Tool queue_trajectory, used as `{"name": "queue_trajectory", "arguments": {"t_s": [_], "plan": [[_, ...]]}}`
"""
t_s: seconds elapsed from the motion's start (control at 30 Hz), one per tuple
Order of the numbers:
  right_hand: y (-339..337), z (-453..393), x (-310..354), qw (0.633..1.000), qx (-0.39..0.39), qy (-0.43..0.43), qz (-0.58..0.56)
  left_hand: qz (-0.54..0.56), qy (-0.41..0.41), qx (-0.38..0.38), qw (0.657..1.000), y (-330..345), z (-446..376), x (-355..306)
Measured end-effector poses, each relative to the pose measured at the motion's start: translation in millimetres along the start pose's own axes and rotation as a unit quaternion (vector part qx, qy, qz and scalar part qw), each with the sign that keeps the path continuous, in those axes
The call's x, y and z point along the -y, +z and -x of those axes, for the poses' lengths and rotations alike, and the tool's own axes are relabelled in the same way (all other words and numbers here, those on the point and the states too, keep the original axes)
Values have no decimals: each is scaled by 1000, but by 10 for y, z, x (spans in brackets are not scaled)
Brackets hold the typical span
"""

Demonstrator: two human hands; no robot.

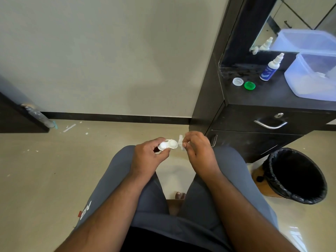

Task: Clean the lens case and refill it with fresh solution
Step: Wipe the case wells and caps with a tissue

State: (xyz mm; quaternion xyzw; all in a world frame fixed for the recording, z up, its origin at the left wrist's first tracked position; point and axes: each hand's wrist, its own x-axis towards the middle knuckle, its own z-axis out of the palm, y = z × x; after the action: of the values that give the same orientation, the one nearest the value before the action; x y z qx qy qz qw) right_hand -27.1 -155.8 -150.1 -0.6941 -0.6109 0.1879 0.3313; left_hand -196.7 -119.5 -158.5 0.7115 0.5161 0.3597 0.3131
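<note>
My left hand [147,153] grips a white two-well lens case [168,144] by its left well, above my knees; both wells stand uncapped. Just right of the case, my right hand [197,150] pinches a small crumpled white tissue [181,141], a little apart from the case. On the dark counter [263,95] at the upper right lie a white cap [238,81] and a green cap [249,85]. A white and blue solution bottle [271,68] stands upright behind them.
A clear plastic box [312,77] sits on the counter's right end, below a mirror [291,24]. Drawers with metal handles [270,124] face me. A bin with a black liner [295,176] stands on the floor at my right. A dark door [16,117] is at the left.
</note>
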Motion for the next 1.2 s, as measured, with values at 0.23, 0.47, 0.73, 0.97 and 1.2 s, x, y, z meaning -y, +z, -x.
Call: {"name": "queue_trajectory", "arguments": {"t_s": [0.23, 0.47, 0.73, 0.97, 1.2], "plan": [[114, 51, 102, 999, 8, -47, 12, -27, 48, 53, 997, 82, 40, -62], [98, 27, 60, 998, -30, 13, -46, -59, 78, 31, 995, 97, 75, -111], [89, -29, 70, 985, -3, 45, -168, -81, 109, 43, 990, 112, 88, -152], [62, -36, 91, 973, 13, 34, -229, -102, 135, 33, 985, 75, 63, -170], [9, -83, 38, 957, -63, 81, -272, -114, 141, 21, 983, 99, 75, -216]]}}
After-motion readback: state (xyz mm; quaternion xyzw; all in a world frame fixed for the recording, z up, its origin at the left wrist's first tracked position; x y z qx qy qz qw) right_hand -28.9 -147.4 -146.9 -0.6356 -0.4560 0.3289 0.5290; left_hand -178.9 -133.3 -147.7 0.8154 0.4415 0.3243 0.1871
